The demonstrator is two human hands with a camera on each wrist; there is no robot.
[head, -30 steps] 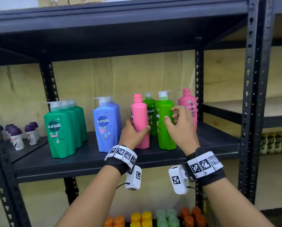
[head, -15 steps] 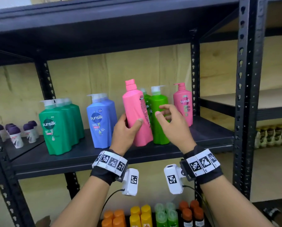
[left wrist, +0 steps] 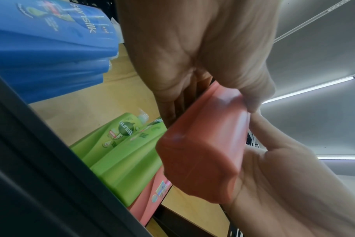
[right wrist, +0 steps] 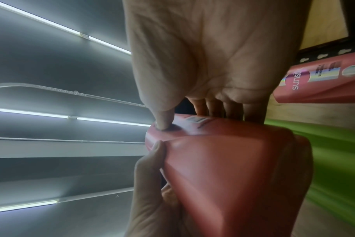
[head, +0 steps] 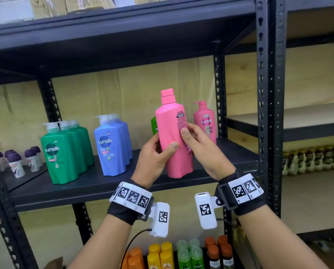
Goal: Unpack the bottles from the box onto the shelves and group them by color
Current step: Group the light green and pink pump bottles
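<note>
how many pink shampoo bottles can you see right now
2: a pink flip-cap bottle held by the left hand and right hand; a pink pump bottle on the shelf. Others may be hidden.

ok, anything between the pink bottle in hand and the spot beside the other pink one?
Nothing visible blocks it. Both hands hold the pink bottle off the shelf; the pink pump bottle stands just behind, right. The green bottle stands left, behind.

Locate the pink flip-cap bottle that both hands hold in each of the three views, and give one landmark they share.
Head: the pink flip-cap bottle is centre frame, tilted, between left hand and right hand.
Left wrist: its base faces the camera, right of centre.
Right wrist: its base fills the lower middle.
Shared landmark: the pink Sunsilk pump bottle, low centre in the left wrist view, upper right in the right wrist view.
</note>
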